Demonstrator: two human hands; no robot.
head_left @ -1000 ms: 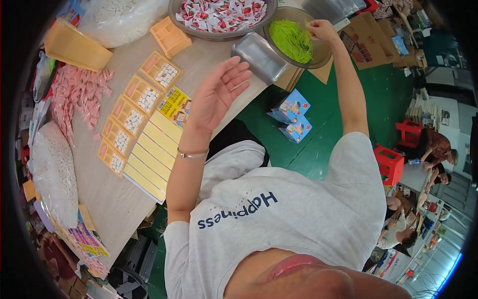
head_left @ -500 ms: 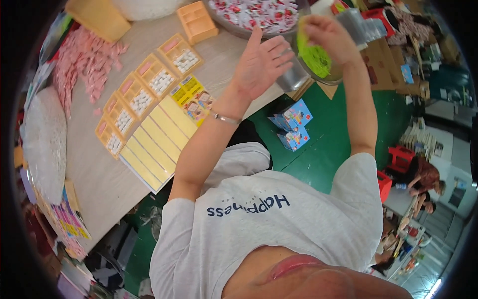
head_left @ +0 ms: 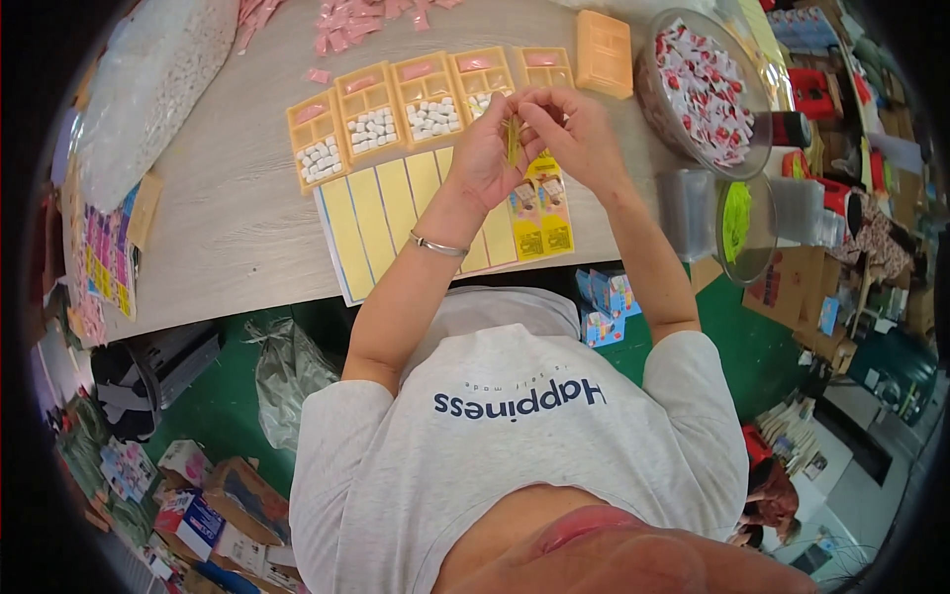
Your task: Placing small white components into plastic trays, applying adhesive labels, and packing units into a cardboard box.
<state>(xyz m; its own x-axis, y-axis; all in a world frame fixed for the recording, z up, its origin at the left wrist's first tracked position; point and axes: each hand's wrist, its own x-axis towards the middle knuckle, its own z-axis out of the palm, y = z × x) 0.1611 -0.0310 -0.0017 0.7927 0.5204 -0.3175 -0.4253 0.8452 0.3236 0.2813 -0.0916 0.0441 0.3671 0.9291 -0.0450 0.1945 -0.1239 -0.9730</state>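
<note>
Both hands have come back from the bowls at the right to meet over the table's middle, compared with half a second ago; left hand [head_left: 485, 158] and right hand [head_left: 579, 139] now pressed close, fingertips pinching a small yellow-green strip [head_left: 513, 139] between them, held upright above the yellow card sheets [head_left: 396, 218]; strip too thin to tell what it is; silver bracelet [head_left: 436, 246] on left wrist; row of orange compartment trays [head_left: 396, 109] lies just beyond the hands, several filled with white pellets and a pink sachet each; one closed orange box [head_left: 604, 51] at the row's right end; loose pink sachets [head_left: 366, 18] scattered at the table's far edge; clear bowl of red-and-white wrapped candies [head_left: 698, 89] to the right, well apart from the hands; a clear dish with green bits [head_left: 740, 230] stands near the table's right edge beside stacked clear containers [head_left: 685, 200]; bag of white pellets [head_left: 148, 89] at far left; wooden table [head_left: 228, 228] bears it all; blue cartons [head_left: 606, 302] on the green floor below the table edge
</note>
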